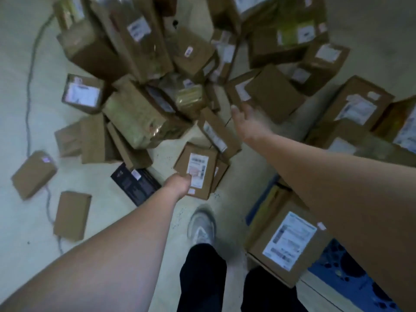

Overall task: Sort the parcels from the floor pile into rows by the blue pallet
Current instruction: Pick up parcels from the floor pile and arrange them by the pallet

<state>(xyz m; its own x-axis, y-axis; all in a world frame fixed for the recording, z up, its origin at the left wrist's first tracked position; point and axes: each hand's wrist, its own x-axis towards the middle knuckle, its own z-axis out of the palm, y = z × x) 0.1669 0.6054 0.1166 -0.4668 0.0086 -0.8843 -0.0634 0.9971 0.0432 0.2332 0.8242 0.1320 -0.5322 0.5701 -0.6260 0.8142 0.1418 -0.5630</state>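
Observation:
A heap of brown cardboard parcels [144,113] covers the floor ahead of me. My left hand [179,182] grips the near edge of a small brown parcel with a white label [199,163] at the front of the heap. My right hand [246,119] is stretched out with its fingers spread, holding nothing, just short of a plain brown box [274,93]. The blue pallet [351,282] shows at the lower right, partly under my right forearm. A labelled box [286,242] rests by its edge.
A row of labelled boxes [358,109] stands at the right. Loose flat parcels [72,215] and a small box [33,174] lie at the left, beside a grey cable [28,91]. A dark flat package [135,183] lies near my left hand. My shoe [201,226] is below.

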